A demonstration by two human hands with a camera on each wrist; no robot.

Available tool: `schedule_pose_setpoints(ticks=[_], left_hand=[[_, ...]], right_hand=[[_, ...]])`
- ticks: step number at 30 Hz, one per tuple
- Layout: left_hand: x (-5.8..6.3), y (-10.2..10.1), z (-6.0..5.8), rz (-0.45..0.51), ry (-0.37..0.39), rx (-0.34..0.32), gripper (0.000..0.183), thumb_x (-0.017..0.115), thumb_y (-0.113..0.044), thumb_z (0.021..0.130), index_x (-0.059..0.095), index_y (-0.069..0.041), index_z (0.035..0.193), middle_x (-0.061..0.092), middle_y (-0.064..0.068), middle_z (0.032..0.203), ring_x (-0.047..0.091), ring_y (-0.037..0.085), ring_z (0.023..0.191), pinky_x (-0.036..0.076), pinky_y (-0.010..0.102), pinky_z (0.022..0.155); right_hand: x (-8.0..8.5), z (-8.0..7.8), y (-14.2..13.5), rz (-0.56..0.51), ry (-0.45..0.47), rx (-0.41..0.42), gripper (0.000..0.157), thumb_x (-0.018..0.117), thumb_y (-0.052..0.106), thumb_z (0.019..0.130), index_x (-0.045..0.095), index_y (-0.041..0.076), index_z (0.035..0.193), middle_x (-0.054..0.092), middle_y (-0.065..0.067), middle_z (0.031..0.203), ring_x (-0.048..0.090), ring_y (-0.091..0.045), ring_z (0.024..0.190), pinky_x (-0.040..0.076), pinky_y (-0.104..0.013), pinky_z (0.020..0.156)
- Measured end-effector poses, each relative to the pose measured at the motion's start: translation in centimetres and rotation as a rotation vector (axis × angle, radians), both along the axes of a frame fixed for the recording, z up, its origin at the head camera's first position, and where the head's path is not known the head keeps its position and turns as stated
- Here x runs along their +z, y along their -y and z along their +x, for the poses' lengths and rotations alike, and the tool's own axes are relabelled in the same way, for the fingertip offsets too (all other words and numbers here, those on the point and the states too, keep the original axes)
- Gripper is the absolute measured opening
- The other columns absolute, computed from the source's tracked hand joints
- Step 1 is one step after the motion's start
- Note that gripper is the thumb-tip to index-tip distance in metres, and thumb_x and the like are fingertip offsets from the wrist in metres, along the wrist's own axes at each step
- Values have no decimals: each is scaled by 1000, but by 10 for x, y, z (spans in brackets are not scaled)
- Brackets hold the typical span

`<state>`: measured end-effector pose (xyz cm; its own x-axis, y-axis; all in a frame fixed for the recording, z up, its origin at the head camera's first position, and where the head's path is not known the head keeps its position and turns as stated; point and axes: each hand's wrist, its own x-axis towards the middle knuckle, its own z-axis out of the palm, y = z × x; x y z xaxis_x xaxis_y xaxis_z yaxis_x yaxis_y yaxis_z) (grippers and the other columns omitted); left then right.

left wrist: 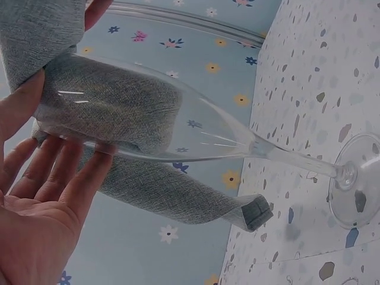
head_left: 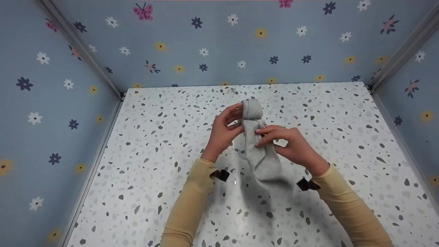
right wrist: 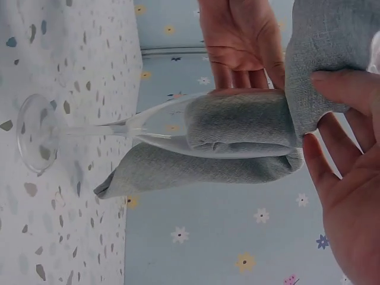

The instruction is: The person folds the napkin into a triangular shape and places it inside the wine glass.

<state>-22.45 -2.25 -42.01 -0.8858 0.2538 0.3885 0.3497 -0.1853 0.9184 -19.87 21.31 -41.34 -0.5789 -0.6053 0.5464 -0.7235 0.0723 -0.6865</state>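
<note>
A clear stemmed glass (left wrist: 219,127) with a tall bowl stands upright on its round foot (right wrist: 35,133). A grey cloth napkin (head_left: 253,137) is tucked into its bowl; one flap hangs down outside nearly to the foot, and another wide fold drapes over the rim toward the right hand. My left hand (head_left: 221,133) holds the bowl near the rim, fingers along one side and thumb at the cloth edge. With its fingertips on the draped fold, my right hand (head_left: 291,144) pinches the napkin beside the rim. In the head view the napkin hides most of the glass.
The white speckled tabletop (head_left: 154,154) lies beneath the hands. Blue flower-patterned panels (head_left: 219,41) enclose it at the back and both sides, with grey metal strips (head_left: 82,48) along the corners. Small dark pieces (head_left: 221,175) sit at both wrists.
</note>
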Motion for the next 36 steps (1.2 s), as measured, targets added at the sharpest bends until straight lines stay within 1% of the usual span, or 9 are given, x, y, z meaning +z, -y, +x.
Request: schedule_pose_setpoints(ticks=[5, 10, 13, 18, 22, 26, 31, 33, 36], left_hand=[[-1, 1, -1, 2, -5, -4, 57, 69, 7, 84, 46, 5, 136, 57, 19, 127, 56, 28, 115, 47, 44, 94], [-2, 3, -2, 14, -17, -39, 58, 68, 7, 84, 43, 6, 137, 55, 19, 128, 55, 29, 117, 46, 45, 96], [-1, 6, -1, 18, -27, -72, 60, 66, 9, 85, 40, 6, 139, 53, 22, 128, 53, 31, 119, 43, 48, 98], [4, 17, 0, -22, -59, -120, 61, 62, 12, 87, 36, 6, 141, 50, 27, 127, 50, 37, 121, 39, 52, 100], [11, 26, -1, -80, -94, -120, 57, 62, 7, 89, 38, 7, 140, 49, 28, 128, 50, 40, 120, 40, 50, 101], [17, 32, -5, -114, -142, -35, 46, 60, 8, 89, 47, 9, 133, 54, 29, 124, 53, 42, 115, 43, 51, 97], [11, 30, -23, -230, -277, 133, 38, 61, 10, 88, 58, 4, 125, 58, 19, 124, 54, 32, 115, 44, 44, 96], [8, 27, -31, -292, -328, 156, 41, 61, 10, 88, 59, -1, 126, 56, 13, 129, 50, 25, 122, 41, 39, 99], [10, 23, -36, -382, -389, 139, 44, 57, 12, 89, 60, -6, 129, 53, 7, 136, 40, 18, 132, 34, 31, 105]], right_hand=[[-6, 2, 0, 52, -78, -52, 39, 68, -21, 75, 74, 8, 101, 62, -15, 121, 54, -33, 117, 44, -30, 98], [-9, 5, 0, 83, -148, -84, 43, 66, -23, 76, 74, 10, 104, 61, -14, 123, 54, -32, 118, 42, -33, 99], [-10, 8, 0, 66, -135, -65, 48, 59, -29, 76, 72, 9, 103, 65, -11, 116, 53, -33, 118, 43, -33, 99], [0, 20, 4, -30, 7, -75, 40, 48, -30, 80, 68, 0, 96, 68, -14, 103, 54, -37, 114, 44, -33, 97], [12, 29, 12, -146, 138, -245, 23, 50, -21, 87, 65, -8, 98, 65, -22, 101, 58, -33, 104, 46, -37, 93], [10, 26, 16, -222, 277, -397, 17, 55, -10, 91, 61, -12, 106, 61, -26, 105, 57, -34, 101, 46, -36, 88], [-4, 15, 19, -269, 478, -453, 21, 59, 1, 94, 58, -10, 112, 59, -24, 110, 57, -32, 102, 47, -29, 83], [-9, 11, 20, -278, 546, -461, 22, 61, 5, 93, 58, -7, 112, 60, -19, 110, 57, -28, 101, 48, -28, 81], [-11, 9, 25, -268, 613, -464, 25, 63, 10, 93, 57, -6, 112, 59, -15, 109, 57, -23, 101, 47, -27, 84]])
